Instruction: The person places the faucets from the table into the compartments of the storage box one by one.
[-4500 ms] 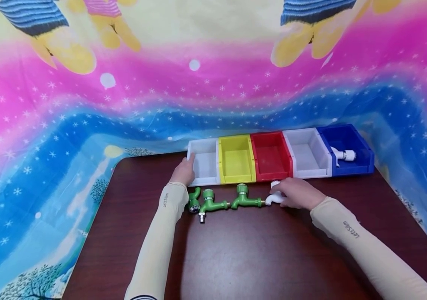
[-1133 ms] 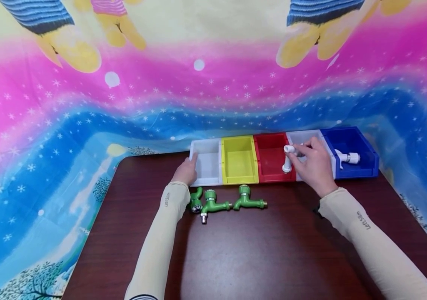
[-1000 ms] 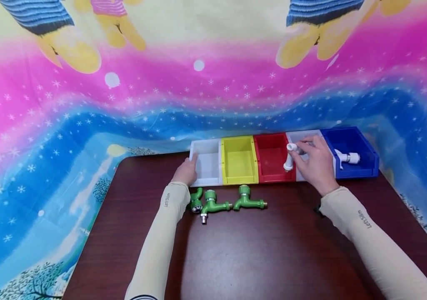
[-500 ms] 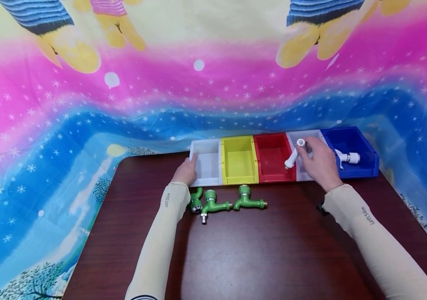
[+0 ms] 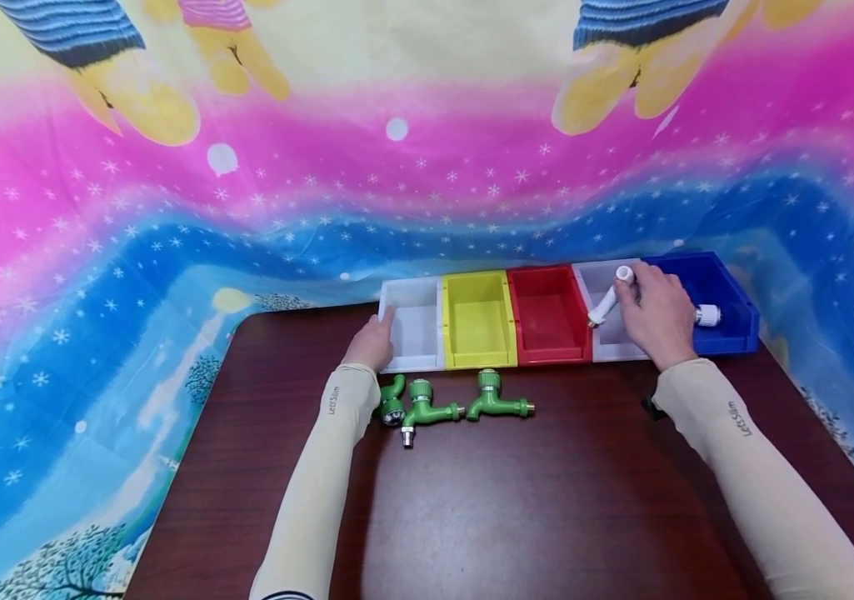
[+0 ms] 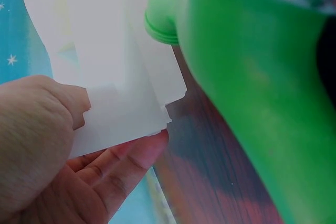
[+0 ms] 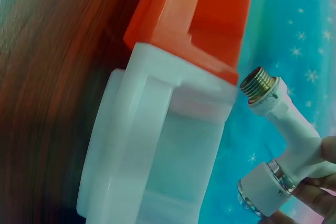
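My right hand (image 5: 659, 317) pinches a white tap (image 5: 606, 304) over the right-hand white bin (image 5: 616, 350). In the right wrist view the tap's brass threaded end (image 7: 257, 85) points toward the seam with the red bin (image 7: 176, 19); a chrome-ringed white knob (image 7: 265, 190) sits lower. At the row's left end, my left hand (image 5: 370, 342) grips the side wall of the other white bin (image 5: 413, 337). The left wrist view shows the thumb on one side of that wall and fingers (image 6: 149, 150) on the other. A green tap (image 6: 247, 87) looms close there.
Between the white bins stand a yellow bin (image 5: 477, 333) and the red one. A blue bin (image 5: 747, 321) at the right end holds another white tap (image 5: 708, 315). In front of the row lie green taps (image 5: 497, 406) on the brown table (image 5: 456, 517). A printed cloth hangs behind.
My right hand has lifted the white tap from the table and carried it up and right, past the red bin, turning it on the way. My left hand stays on its bin.
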Motion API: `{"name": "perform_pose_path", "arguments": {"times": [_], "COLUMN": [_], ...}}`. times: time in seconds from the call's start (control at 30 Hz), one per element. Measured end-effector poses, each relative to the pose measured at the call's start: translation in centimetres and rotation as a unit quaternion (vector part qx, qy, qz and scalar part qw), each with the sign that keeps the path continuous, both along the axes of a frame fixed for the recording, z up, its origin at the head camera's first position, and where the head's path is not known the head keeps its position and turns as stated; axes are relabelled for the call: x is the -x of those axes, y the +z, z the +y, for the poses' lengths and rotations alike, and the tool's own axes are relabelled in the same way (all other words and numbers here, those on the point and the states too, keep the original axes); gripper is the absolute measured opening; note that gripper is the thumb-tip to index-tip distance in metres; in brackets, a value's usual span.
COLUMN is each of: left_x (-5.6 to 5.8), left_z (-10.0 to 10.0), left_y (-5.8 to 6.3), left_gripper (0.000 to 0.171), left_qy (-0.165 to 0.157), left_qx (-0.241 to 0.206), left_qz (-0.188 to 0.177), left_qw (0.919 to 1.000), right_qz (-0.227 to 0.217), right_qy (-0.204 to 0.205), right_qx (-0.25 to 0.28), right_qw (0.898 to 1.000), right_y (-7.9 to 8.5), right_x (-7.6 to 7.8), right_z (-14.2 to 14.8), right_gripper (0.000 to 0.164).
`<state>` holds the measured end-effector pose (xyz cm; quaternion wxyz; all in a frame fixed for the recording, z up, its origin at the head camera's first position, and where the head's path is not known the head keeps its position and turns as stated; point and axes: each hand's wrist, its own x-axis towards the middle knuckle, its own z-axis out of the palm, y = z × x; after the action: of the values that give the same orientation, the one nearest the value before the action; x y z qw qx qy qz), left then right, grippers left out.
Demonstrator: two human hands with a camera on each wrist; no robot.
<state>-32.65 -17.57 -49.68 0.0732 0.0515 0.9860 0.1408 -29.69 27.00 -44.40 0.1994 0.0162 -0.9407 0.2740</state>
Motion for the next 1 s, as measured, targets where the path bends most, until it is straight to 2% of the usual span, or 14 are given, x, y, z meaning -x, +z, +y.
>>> {"name": "perform_pose_path", "arguments": {"times": [0.43,0.67,1.0], "left_x": [0.4,0.5,-0.3], "left_z": [-0.1,-0.2,0.2], "left_y": [-0.1,-0.1,0.1], "left_gripper": [0.071,0.071,0.069], "left_qy": [0.008,0.011,0.002], "left_qx": [-0.002,0.000,0.000], "left_qz": [-0.005,-0.008,0.000], "left_qw": [1.0000,0.9999,1.0000], "right_qz": [-0.012,-0.022,-0.060], "right_qy": [-0.028,-0.022,-0.014], "right_qx": [-0.025,-0.046,-0.071], "right_qw": [0.999,0.998,0.996], "right_y": [0.0,-1.2,-2.7], "right_x": [0.9,1.2,1.6], "right_z": [1.1,1.5,2.1], "right_gripper": [0.038,0.040,0.041]}}
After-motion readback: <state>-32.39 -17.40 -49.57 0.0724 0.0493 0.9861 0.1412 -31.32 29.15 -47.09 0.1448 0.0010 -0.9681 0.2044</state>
